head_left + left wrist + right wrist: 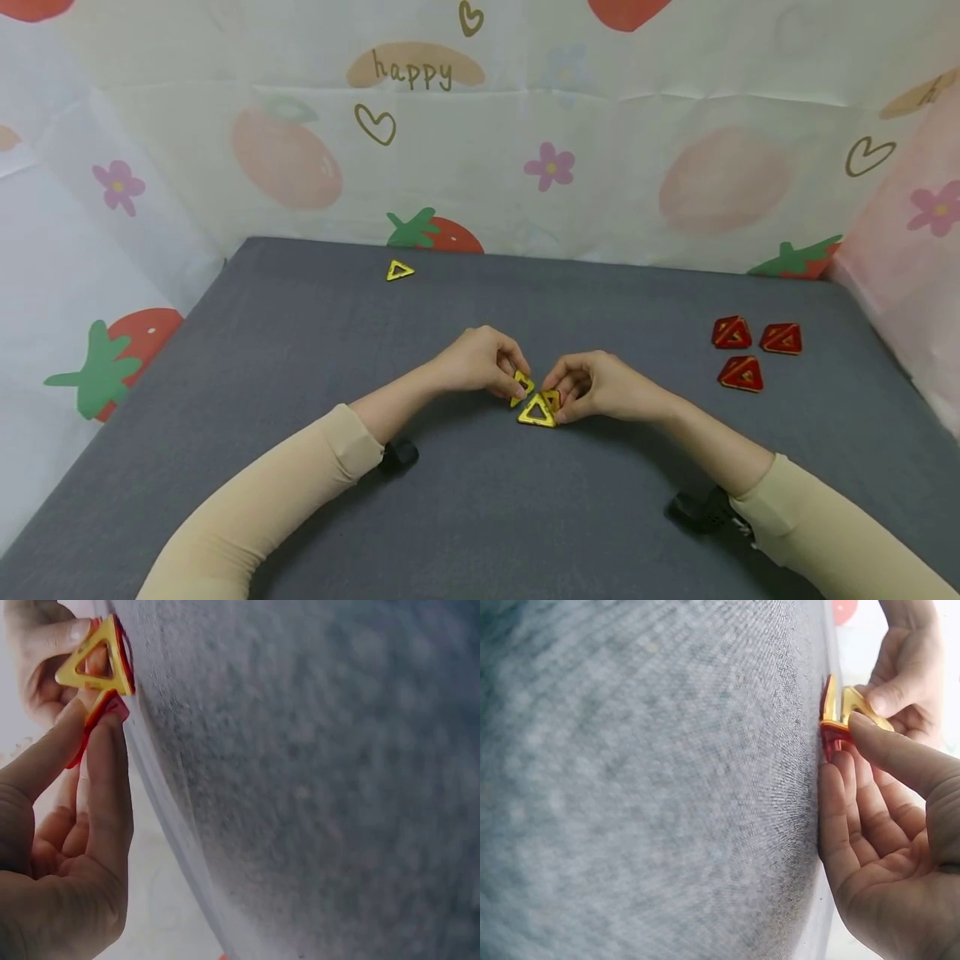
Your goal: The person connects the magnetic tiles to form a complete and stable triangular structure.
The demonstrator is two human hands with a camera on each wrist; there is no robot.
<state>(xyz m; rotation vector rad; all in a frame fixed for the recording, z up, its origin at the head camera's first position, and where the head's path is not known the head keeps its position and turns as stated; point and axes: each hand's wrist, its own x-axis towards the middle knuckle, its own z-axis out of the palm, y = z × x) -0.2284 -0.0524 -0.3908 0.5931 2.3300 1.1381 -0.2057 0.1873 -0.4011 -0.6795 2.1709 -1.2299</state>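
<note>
Both hands meet near the middle of the grey tabletop, around small yellow triangular tiles with open centres and red edges. My left hand pinches one triangular tile, tilted up, between thumb and fingers; its red edge shows in the left wrist view. My right hand pinches another tilted triangular tile on its red side. In front of these, a third triangular tile adjoins the right-hand one. Whether the left-hand tile touches the others, I cannot tell.
A single yellow triangular tile lies near the table's back edge. At the right are three red-and-gold pyramid shapes. A patterned cloth hangs behind the grey tabletop. Each wrist carries a black device.
</note>
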